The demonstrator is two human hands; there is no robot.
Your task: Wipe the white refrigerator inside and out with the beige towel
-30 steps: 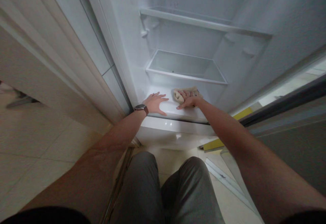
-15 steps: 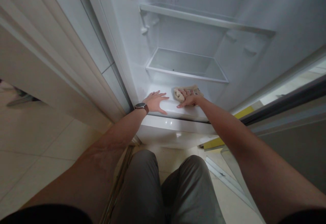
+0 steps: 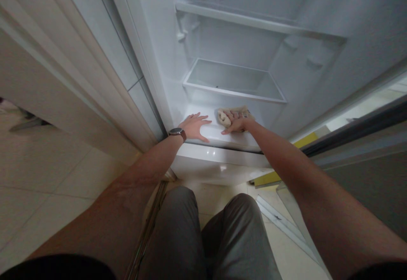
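Observation:
I look into an open, empty white fridge. My left hand (image 3: pixel 194 127), with a dark watch at the wrist, lies flat with fingers spread on the white bottom ledge (image 3: pixel 219 138) of the fridge. My right hand (image 3: pixel 237 123) presses down on a crumpled beige cloth (image 3: pixel 225 117) on the same ledge, just right of the left hand. The cloth shows beyond the fingers and partly under the palm.
A clear drawer or shelf (image 3: pixel 233 82) sits above the ledge, and a glass shelf (image 3: pixel 254 21) higher up. The fridge door frame (image 3: pixel 140 72) stands at the left. My knees (image 3: pixel 203 229) are below, over a tiled floor, with a yellow strip (image 3: pixel 280 174) at the right.
My right hand and the cloth have shifted slightly on the ledge. The left hand stays flat in place.

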